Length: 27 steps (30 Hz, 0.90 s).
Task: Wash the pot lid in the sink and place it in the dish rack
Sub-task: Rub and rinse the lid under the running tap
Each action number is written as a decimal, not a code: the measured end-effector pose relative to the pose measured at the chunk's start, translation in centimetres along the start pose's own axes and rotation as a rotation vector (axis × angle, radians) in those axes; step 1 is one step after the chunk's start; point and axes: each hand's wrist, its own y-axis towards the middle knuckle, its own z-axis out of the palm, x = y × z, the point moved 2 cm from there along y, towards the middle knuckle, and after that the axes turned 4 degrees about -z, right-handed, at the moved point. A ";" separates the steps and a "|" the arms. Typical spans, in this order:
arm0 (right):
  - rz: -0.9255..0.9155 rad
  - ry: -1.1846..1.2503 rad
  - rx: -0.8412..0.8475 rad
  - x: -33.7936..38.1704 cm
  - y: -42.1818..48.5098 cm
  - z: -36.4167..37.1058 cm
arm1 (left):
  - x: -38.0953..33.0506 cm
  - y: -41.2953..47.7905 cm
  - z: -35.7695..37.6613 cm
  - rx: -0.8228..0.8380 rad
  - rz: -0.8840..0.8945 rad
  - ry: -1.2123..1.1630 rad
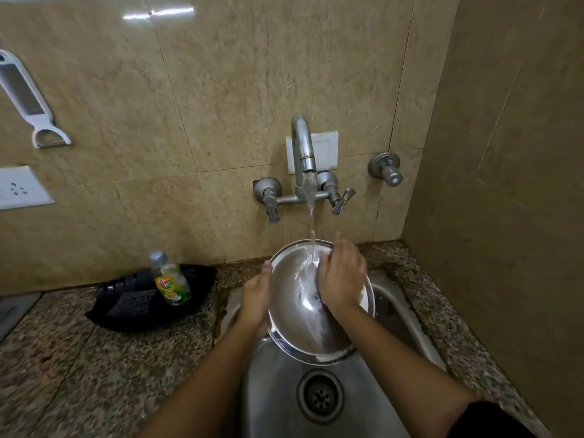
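A round steel pot lid [297, 314] is held tilted over the steel sink [278, 387], its inner face toward me. Water runs from the tap [302, 147] onto the lid's upper part and streams down across it. My left hand [255, 298] grips the lid's left rim from behind, thumb at the edge. My right hand [341, 276] lies flat on the lid's inner face at the upper right, fingers together, under the stream. No dish rack is in view.
A black tray [189, 308] on the granite counter to the left holds a dish soap bottle [170, 281] and a dark scrub pad [131, 303]. The sink drain [319, 396] is below the lid. A wall stands close on the right. A peeler [28, 99] hangs at upper left.
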 end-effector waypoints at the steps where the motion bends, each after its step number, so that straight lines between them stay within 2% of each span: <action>1: -0.125 0.014 0.047 1.4 -0.2 0.1 | -0.2 -0.3 0.3 0.001 0.002 0.006; 4: -0.530 0.075 0.253 4.4 -2.7 0.3 | -1.2 -0.9 1.2 0.000 0.021 -0.019; 7: -0.770 0.012 0.414 2.4 -6.7 -0.3 | -2.1 -0.3 0.6 -0.065 0.052 -0.055; 9: -0.725 -0.031 0.446 -0.7 -7.4 -0.8 | -1.9 0.7 -0.4 -0.114 0.051 -0.045; 12: -0.433 -0.093 0.394 -4.3 -5.3 -1.2 | -1.1 1.2 -1.3 -0.150 0.033 -0.027; 14: -0.344 -0.163 0.317 -3.9 -2.8 -1.0 | -0.8 0.5 -0.9 -0.122 0.005 -0.028; 17: -0.325 -0.078 0.246 0.2 0.4 -0.4 | -0.9 -0.7 0.3 -0.082 -0.009 -0.060; 19: -0.412 -0.013 0.232 3.5 0.7 -0.1 | -1.1 -0.8 0.8 -0.062 0.004 -0.056; 22: -0.653 0.067 0.291 6.1 -2.3 0.5 | -1.6 -0.4 0.7 -0.041 0.032 -0.068; 24: -0.768 0.103 0.385 5.2 -4.9 0.4 | -1.8 0.1 0.3 -0.045 0.037 -0.083; 27: -0.954 0.001 0.476 0.9 -7.3 0.3 | -1.8 0.5 -0.5 -0.099 0.015 -0.019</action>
